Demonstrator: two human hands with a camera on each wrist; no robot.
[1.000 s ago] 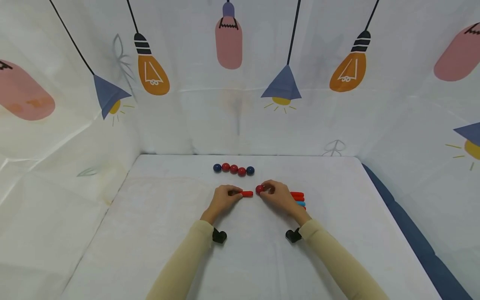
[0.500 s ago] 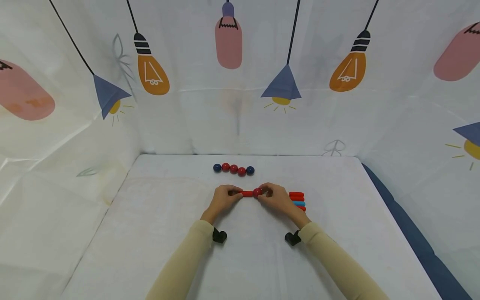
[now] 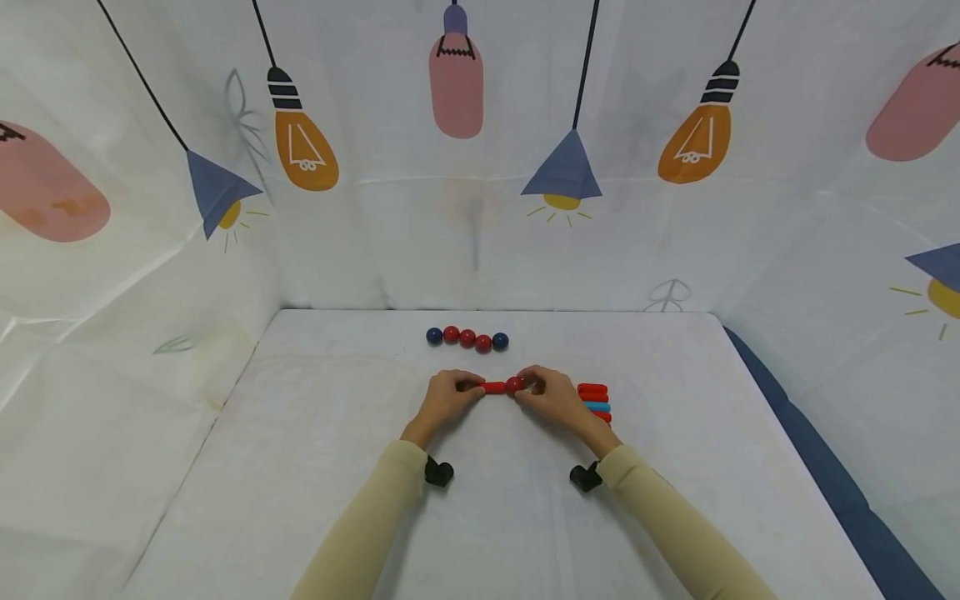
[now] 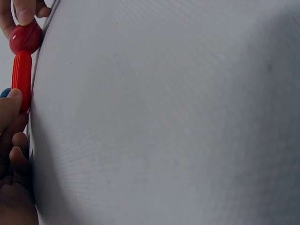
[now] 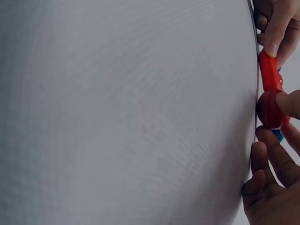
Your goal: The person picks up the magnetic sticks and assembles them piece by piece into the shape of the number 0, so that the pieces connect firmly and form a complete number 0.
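Forearms (image 3: pixel 360 521) in pale sleeves slant inward from the bottom of my head view, and the hands face each other over the white table (image 3: pixel 337 483), a black piece (image 3: pixel 438 472) showing at each wrist. The left hand (image 3: pixel 444 402) pinches a red rod (image 3: pixel 494 387) by its left end; the right hand (image 3: pixel 553 396) grips a red ball (image 3: pixel 514 385) between thumb and fingers. Rod and ball meet in line between the two hands; whether they are joined I cannot tell. Beyond them I see a row of balls (image 3: pixel 467 338), dark blue at both ends and red in the three middle places. More rods (image 3: pixel 592 398), red ones and a blue one, lie side by side just right of the right hand, partly hidden by it. My left wrist view gives me what the head view does not: ridges along the rod, a dark seam across the ball, and a bit of blue (image 4: pixel 5 92) behind the left thumb (image 4: pixel 11 101) that I cannot identify. In my right wrist view the right thumb (image 5: pixel 289 104) presses the ball, and I make out the fingers (image 5: pixel 281 159) below it, the lowest ones bent inward clear of the ball.
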